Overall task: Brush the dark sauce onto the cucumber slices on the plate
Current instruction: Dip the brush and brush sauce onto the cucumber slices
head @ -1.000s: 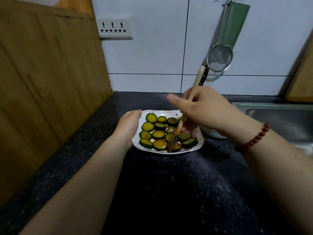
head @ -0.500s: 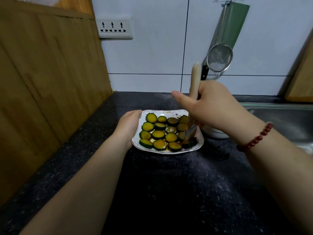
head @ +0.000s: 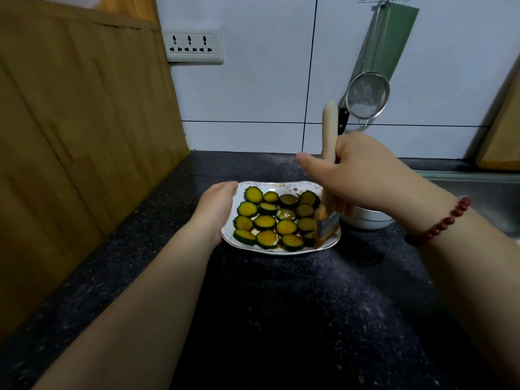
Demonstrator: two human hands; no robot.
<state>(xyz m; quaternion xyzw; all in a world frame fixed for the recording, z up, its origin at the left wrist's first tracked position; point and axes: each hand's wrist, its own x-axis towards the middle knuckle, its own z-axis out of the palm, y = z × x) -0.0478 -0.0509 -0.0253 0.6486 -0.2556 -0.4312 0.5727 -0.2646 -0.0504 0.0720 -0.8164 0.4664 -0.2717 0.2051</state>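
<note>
Left hand (head: 218, 209): curled against the left rim of the plate (head: 281, 250), fingers wrapped on the edge, forearm running in from the lower left.
Right hand (head: 357, 175): closed round the brush (head: 327, 175) mid-handle, thumb stretched out to the left; red bead bracelet (head: 439, 223) on the wrist.
Brush axis: nearly upright, long axis top to bottom, handle end up toward the wall, tilted slightly away.
Brush head: metal band and bristles pointing down, at the plate's right near corner, touching or just above the slices there; contact hard to tell.
Slices (head: 277, 218): rows of round green-rimmed pieces lying flat, yellow-brown and glossy on top, several at the back right darker.
Sauce: brown pooling between the slices and along the near rim.
Plate: white, wavy patterned edge, on the dark speckled counter (head: 281, 319), centre of view.
Bowl (head: 365, 219): white, just right of the plate, mostly hidden behind the right hand.
Left side: wooden board (head: 78, 136) standing on edge along the counter.
Wall: white tiles, socket strip (head: 194, 46), strainer (head: 367, 94) hanging.
</note>
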